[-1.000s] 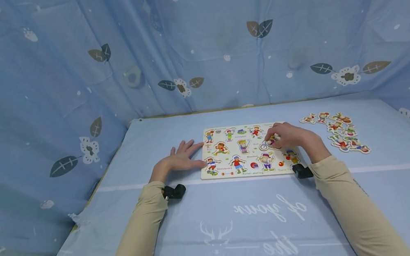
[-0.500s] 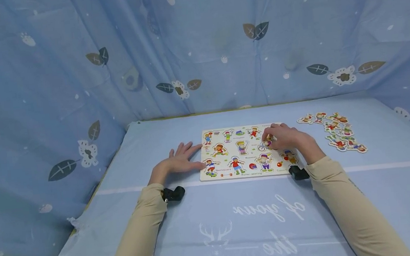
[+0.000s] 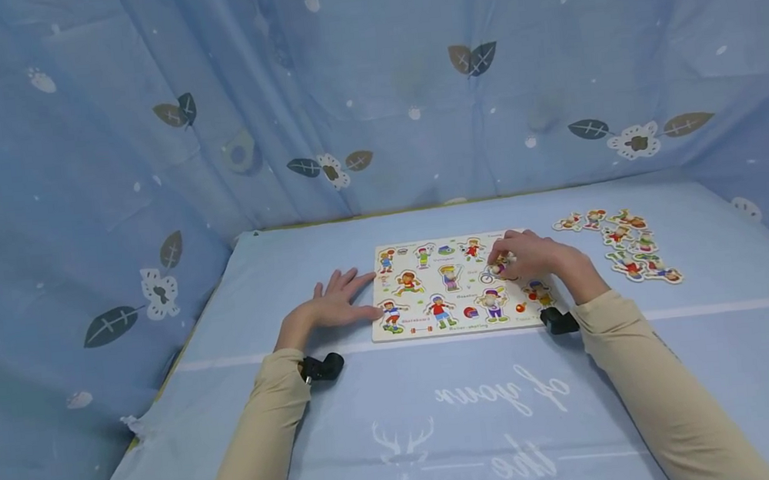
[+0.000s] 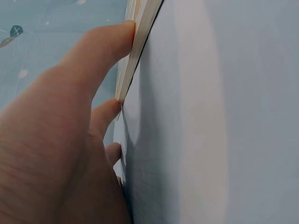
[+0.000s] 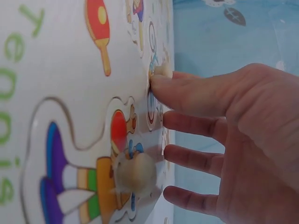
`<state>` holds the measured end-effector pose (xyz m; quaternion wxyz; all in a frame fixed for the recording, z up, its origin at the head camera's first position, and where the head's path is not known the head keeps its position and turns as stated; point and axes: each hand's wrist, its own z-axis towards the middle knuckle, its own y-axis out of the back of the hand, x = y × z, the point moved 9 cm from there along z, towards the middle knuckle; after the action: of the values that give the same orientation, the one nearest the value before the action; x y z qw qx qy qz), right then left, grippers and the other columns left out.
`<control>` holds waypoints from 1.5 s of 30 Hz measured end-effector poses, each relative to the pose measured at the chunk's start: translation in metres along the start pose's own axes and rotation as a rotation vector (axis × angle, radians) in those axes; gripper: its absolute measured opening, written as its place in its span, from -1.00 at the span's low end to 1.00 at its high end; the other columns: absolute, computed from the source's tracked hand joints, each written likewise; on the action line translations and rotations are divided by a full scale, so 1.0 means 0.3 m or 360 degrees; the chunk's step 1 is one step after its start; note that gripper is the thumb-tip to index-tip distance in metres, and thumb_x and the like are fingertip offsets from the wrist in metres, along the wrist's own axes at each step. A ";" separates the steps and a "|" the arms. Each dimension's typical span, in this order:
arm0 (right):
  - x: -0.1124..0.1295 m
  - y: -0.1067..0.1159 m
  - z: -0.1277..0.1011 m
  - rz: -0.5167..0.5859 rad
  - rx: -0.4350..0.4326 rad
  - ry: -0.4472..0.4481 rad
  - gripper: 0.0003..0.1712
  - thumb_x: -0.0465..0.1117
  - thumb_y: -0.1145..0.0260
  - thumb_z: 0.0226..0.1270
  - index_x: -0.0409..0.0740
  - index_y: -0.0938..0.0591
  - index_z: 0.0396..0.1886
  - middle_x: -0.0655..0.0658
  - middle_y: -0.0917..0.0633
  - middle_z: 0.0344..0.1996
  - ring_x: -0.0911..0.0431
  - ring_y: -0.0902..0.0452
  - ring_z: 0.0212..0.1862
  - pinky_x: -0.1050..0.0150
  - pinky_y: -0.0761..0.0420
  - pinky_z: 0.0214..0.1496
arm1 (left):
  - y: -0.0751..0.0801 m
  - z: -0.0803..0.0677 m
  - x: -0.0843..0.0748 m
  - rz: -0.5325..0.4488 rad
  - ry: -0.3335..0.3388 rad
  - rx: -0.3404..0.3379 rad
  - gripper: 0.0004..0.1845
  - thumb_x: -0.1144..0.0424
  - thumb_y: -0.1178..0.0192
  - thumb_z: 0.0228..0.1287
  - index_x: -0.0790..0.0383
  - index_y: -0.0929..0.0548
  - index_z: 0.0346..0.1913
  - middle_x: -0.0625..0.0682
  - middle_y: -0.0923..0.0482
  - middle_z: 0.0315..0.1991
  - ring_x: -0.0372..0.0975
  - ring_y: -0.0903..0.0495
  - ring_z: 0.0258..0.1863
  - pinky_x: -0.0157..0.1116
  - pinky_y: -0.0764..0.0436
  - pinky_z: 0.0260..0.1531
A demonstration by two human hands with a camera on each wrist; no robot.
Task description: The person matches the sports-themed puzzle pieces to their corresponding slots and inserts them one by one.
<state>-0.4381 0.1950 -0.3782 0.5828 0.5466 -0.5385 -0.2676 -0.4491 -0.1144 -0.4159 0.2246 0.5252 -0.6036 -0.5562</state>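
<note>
Only the left wrist view shows the left hand (image 4: 70, 140), fingers straight, pressing the puzzle board's (image 3: 454, 283) edge. The right hand (image 3: 532, 257) pinches a puzzle piece (image 3: 498, 265).

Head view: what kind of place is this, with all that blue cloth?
Probably a makeshift recording booth rather than a home: blue leaf-print sheets hang as walls, a matching sheet covers the table, and small black cameras sit at both wrists. The hands work a child's wooden peg puzzle.
</note>
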 end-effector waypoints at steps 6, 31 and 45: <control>0.006 0.004 -0.003 0.0030 -0.0001 0.0047 -0.68 -0.13 -0.24 0.45 -0.07 -0.65 0.12 -0.27 -0.50 0.12 -0.25 -0.33 0.20 -0.34 -0.35 0.19 | -0.002 -0.007 0.006 -0.0009 -0.0007 -0.0013 -0.03 -0.41 -0.08 0.20 -0.19 0.02 0.59 0.09 0.28 0.62 0.09 0.43 0.57 0.27 0.35 0.43; -0.171 0.185 -0.092 0.0182 -0.0388 -0.0174 -0.38 -0.19 -0.25 0.41 -0.38 -0.35 0.36 -0.52 -0.36 0.23 -0.39 -0.26 0.26 -0.30 -0.38 0.20 | 0.000 -0.009 -0.006 -0.0028 -0.0001 0.0013 -0.03 -0.41 -0.07 0.20 -0.22 0.04 0.59 0.07 0.30 0.62 0.07 0.45 0.57 0.24 0.37 0.44; -0.395 0.243 -0.230 0.0334 -0.0450 -0.0411 -0.32 -0.12 -0.16 0.47 -0.43 -0.23 0.40 -0.60 -0.22 0.30 -0.46 -0.16 0.27 -0.42 -0.26 0.26 | 0.002 -0.005 -0.004 -0.0001 -0.0003 0.0009 -0.03 -0.42 -0.05 0.22 -0.22 0.06 0.60 0.08 0.32 0.62 0.07 0.46 0.57 0.23 0.38 0.44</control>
<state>-0.4275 0.3448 -0.3381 0.6045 0.3615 -0.6197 -0.3462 -0.4474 -0.1141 -0.4146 0.2224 0.5256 -0.6053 -0.5550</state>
